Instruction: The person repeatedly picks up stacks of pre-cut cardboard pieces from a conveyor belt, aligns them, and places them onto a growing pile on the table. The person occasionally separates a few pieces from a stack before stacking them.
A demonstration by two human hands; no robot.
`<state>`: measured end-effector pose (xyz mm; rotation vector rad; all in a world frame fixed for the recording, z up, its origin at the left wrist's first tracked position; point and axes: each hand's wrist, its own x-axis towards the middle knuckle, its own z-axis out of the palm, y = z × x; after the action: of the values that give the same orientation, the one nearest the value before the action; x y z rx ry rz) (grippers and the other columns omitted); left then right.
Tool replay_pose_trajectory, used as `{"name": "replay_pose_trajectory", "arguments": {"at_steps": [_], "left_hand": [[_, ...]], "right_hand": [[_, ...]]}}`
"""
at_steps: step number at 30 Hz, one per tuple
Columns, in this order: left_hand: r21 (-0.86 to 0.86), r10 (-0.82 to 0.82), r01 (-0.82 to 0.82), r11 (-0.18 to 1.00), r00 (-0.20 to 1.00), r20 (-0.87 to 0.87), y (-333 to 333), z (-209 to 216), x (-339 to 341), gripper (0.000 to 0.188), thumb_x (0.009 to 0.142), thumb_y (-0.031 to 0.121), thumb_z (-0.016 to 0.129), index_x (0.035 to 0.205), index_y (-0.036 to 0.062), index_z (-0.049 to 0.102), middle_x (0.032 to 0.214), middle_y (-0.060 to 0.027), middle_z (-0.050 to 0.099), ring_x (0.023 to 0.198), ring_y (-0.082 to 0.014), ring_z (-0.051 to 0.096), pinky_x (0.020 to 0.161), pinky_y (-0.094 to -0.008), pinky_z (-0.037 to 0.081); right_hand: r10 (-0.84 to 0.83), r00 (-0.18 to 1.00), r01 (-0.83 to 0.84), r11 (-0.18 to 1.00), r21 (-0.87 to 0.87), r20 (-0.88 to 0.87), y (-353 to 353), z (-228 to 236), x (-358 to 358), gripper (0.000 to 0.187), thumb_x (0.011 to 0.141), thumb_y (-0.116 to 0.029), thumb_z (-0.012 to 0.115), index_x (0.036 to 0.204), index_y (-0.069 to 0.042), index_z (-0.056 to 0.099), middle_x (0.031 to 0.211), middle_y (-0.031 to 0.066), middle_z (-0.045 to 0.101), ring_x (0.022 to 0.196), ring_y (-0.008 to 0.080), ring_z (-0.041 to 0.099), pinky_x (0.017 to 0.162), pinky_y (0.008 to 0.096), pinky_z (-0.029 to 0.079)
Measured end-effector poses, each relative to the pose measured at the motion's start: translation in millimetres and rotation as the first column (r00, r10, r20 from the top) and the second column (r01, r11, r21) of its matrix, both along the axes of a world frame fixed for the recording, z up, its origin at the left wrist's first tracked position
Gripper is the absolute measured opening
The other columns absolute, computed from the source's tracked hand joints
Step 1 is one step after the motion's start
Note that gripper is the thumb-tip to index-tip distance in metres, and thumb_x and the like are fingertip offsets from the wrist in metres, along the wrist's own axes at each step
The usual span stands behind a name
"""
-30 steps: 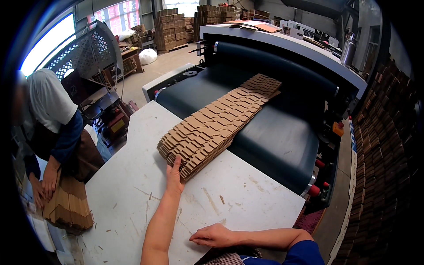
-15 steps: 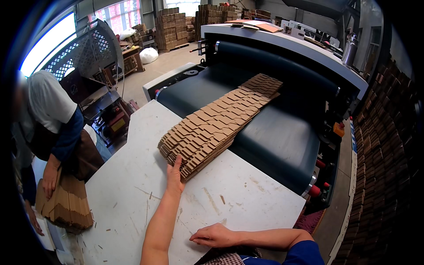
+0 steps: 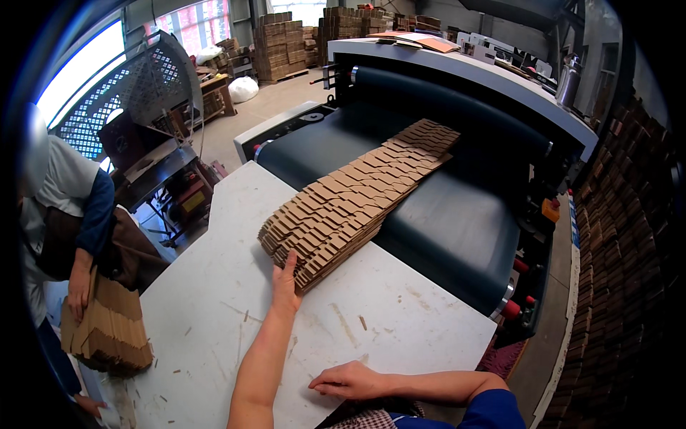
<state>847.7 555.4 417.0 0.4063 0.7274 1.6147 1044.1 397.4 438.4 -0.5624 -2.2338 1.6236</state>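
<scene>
A long fanned row of brown cardboard blanks (image 3: 357, 189) overlaps from the dark conveyor belt (image 3: 450, 229) down onto the white tabletop (image 3: 236, 286). My left hand (image 3: 286, 282) is on its near end, thumb up against the blank edges. The other fingers are hidden by the cardboard, closed round its end. Near the front edge of the table, my right hand (image 3: 350, 380) rests with nothing in it. Its fingers lie loosely extended and slightly bent, pointing left, apart from the cardboard.
At the left, a co-worker's hand (image 3: 78, 289) lies on another cardboard bundle (image 3: 111, 329). A roller machine (image 3: 457, 107) stands beyond the table. Tall cardboard stacks (image 3: 622, 250) line the right side; more piles (image 3: 280, 46) stand at the back. Small scraps (image 3: 363, 323) lie on the tabletop.
The co-worker at the left has shifted, and their lower hand has moved down. Both my hands and the row of cardboard blanks stay nearly where they were.
</scene>
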Motion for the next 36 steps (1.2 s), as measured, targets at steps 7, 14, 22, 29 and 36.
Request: {"name": "replay_pose_trajectory", "arguments": {"at_steps": [7,14,22,29,36], "left_hand": [[0.015,-0.009,0.007,1.000,0.997,0.081,3,-5,-1,0.067,0.086,0.021,0.079,0.140,0.0055,0.042,0.132,-0.0128,0.059,0.117,-0.0290,0.062,0.094,-0.0446,0.059],[-0.072,-0.089,0.112,0.991,0.958,0.272,6,7,7,0.077,0.077,0.024,0.088,0.137,0.0005,0.047,0.128,-0.0149,0.062,0.118,-0.0307,0.062,0.099,-0.0458,0.056],[-0.093,-0.136,0.155,0.984,0.974,0.183,8,18,7,0.053,0.084,0.001,0.075,0.132,-0.0016,0.051,0.125,-0.0155,0.063,0.112,-0.0298,0.066,0.094,-0.0461,0.059],[-0.080,-0.173,0.199,0.977,0.951,0.255,9,-5,0,0.049,0.087,-0.001,0.067,0.132,-0.0021,0.050,0.125,-0.0162,0.063,0.111,-0.0303,0.066,0.093,-0.0459,0.060],[-0.104,-0.129,0.161,0.981,0.955,0.267,-61,1,-26,0.054,0.086,-0.003,0.068,0.136,-0.0013,0.048,0.128,-0.0161,0.062,0.114,-0.0314,0.064,0.095,-0.0473,0.059]], "right_hand": [[-0.340,0.936,0.318,0.928,-0.196,-0.092,82,58,38,0.027,0.101,-0.024,0.060,0.117,-0.004,0.069,0.101,0.0041,0.073,0.083,0.0080,0.064,0.074,0.0245,0.052],[-0.778,0.603,0.662,0.364,0.655,-0.178,312,62,87,0.047,0.096,-0.036,0.064,0.128,-0.002,0.061,0.123,0.0187,0.065,0.117,0.0342,0.059,0.097,0.0444,0.047],[-0.871,0.377,0.434,0.467,0.771,0.315,432,30,80,0.100,0.090,-0.077,0.040,0.145,0.007,0.040,0.154,0.0247,0.036,0.147,0.0373,0.027,0.118,0.0536,0.018],[-0.845,0.374,0.485,0.529,0.696,0.382,427,4,66,0.103,0.089,-0.077,0.038,0.147,0.007,0.038,0.157,0.0233,0.033,0.149,0.0369,0.023,0.121,0.0470,0.016],[-0.813,0.400,0.414,0.573,0.708,0.424,361,18,38,0.107,0.089,-0.080,0.035,0.150,0.008,0.033,0.158,0.0252,0.030,0.149,0.0364,0.024,0.121,0.0470,0.016]]}}
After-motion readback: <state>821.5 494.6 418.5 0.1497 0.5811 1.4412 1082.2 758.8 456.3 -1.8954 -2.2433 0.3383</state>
